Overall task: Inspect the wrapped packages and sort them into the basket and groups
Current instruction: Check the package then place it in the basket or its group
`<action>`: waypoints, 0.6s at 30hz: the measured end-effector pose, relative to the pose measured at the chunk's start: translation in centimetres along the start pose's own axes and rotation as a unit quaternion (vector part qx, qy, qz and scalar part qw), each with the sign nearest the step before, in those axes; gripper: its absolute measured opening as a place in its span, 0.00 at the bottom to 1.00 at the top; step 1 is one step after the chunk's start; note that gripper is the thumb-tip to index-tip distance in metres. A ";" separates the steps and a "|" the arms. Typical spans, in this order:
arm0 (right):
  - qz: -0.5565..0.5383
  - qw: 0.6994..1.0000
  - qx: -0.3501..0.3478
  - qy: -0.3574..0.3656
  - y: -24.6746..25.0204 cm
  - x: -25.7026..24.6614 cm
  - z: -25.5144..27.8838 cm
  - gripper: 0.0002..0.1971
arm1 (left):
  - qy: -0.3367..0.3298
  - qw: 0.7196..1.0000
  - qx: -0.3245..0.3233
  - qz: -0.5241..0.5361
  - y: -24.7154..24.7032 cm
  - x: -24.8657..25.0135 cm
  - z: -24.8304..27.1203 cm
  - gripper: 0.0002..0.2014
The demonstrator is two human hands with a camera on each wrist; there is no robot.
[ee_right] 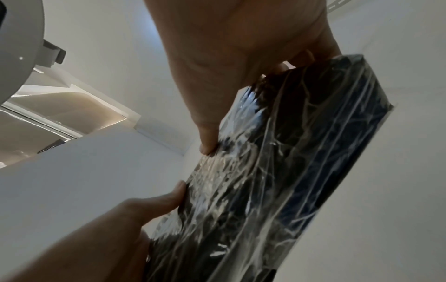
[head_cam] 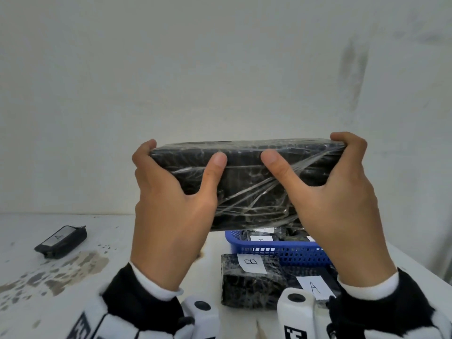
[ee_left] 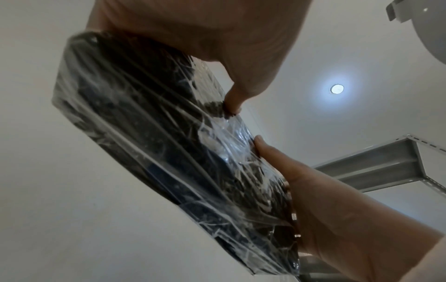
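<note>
Two hands hold one black package (head_cam: pixel 247 182) wrapped in clear film, raised in front of us, well above the blue basket (head_cam: pixel 281 253). Our left hand (head_cam: pixel 171 211) grips the package's left end, thumb pressed on the near face and fingers curled over the top edge and far side. Our right hand (head_cam: pixel 327 204) grips the right end the same way. The two thumbs lie near each other at the middle of the near face, apart. The film is wrinkled and shiny, and no paper label shows on the faces we can see.

The basket sits on the white surface (head_cam: pixel 97 289) and already holds wrapped packages, one with a white label we cannot read. Just in front of the basket lies a package marked B (head_cam: pixel 249 282). Beside it, to the right, lies another marked A (head_cam: pixel 315 285). Well to the left of the basket lies a lone small package (head_cam: pixel 61 241) with a pale label.

We judge this to be the inspection step. To do it well, we should turn the package slowly, keeping both ends gripped firmly since the film looks slippery, until each face has been checked for a label. Only then should we choose between the basket and a group.
</note>
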State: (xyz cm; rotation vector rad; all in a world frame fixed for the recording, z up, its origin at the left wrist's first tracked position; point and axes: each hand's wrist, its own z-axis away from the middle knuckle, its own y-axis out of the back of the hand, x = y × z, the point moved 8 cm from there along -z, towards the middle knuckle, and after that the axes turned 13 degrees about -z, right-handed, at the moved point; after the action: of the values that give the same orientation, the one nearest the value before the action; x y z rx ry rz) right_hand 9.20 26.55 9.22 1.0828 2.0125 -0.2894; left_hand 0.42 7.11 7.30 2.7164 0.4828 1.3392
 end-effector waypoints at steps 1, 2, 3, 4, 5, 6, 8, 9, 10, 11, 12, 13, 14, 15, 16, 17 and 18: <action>0.002 1.000 0.003 0.005 0.2 -0.1 0.0 0.50 | -0.002 1.000 0.001 -0.002 0.0 -0.1 -0.1 0.44; 0.002 1.000 0.003 0.007 0.4 -0.2 -0.1 0.48 | -0.004 1.000 0.002 -0.002 0.1 -0.1 0.0 0.43; -0.004 1.000 0.003 0.009 0.6 -0.3 -0.2 0.46 | -0.008 1.000 0.003 0.003 0.1 -0.1 0.0 0.42; -0.013 1.000 0.003 0.012 0.8 -0.4 -0.3 0.43 | -0.012 1.000 0.004 0.008 0.2 0.0 0.1 0.41; -0.021 1.000 0.004 0.017 1.1 -0.6 -0.3 0.41 | -0.015 1.000 0.005 0.012 0.4 0.0 0.2 0.38; -0.026 0.999 0.006 0.022 1.3 -0.7 -0.4 0.40 | -0.015 1.000 0.007 0.015 0.5 0.1 0.2 0.35; -0.035 0.999 0.005 0.022 1.5 -0.6 -0.5 0.42 | -0.008 1.000 0.004 0.023 0.6 0.2 0.3 0.31; -0.042 0.999 0.004 0.016 1.5 -0.3 -0.6 0.45 | -0.003 1.000 0.000 0.027 0.5 0.1 0.2 0.30; -0.053 0.999 0.005 0.008 1.5 -0.1 -0.7 0.47 | 0.001 0.999 -0.003 0.033 0.5 0.1 0.1 0.29; -0.066 0.998 0.007 -0.002 1.6 0.2 -0.7 0.48 | 0.003 0.999 -0.001 0.039 0.6 0.0 0.0 0.27; -0.081 0.997 0.007 -0.012 1.6 0.5 -0.8 0.46 | 0.005 0.999 0.001 0.043 0.8 -0.1 -0.3 0.24; -0.091 0.996 0.004 -0.019 1.6 0.7 -1.0 0.41 | 0.009 0.999 0.002 0.044 1.0 -0.4 -0.6 0.21; -0.094 0.995 0.000 -0.023 1.5 0.8 -1.1 0.33 | 0.016 0.999 -0.001 0.042 1.1 -0.7 -0.8 0.21; -0.091 0.995 -0.008 -0.025 1.4 0.8 -1.2 0.26 | 0.025 0.999 -0.007 0.040 1.1 -1.1 -1.1 0.20; -0.085 0.996 -0.018 -0.028 1.2 0.7 -1.2 0.23 | 0.036 0.998 -0.015 0.045 1.1 -1.4 -1.3 0.19; -0.077 0.996 -0.029 -0.033 1.1 0.8 -1.3 0.21 | 0.045 0.997 -0.021 0.053 1.1 -1.6 -1.4 0.18; -0.069 0.996 -0.039 -0.038 0.9 0.8 -1.3 0.20 | 0.052 0.996 -0.025 0.062 1.1 -1.7 -1.6 0.17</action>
State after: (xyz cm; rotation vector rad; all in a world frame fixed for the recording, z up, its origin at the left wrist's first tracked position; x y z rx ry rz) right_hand 8.92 28.23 9.62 0.8725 2.0171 -0.3163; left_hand -1.53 5.38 7.20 2.6865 0.2875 1.5079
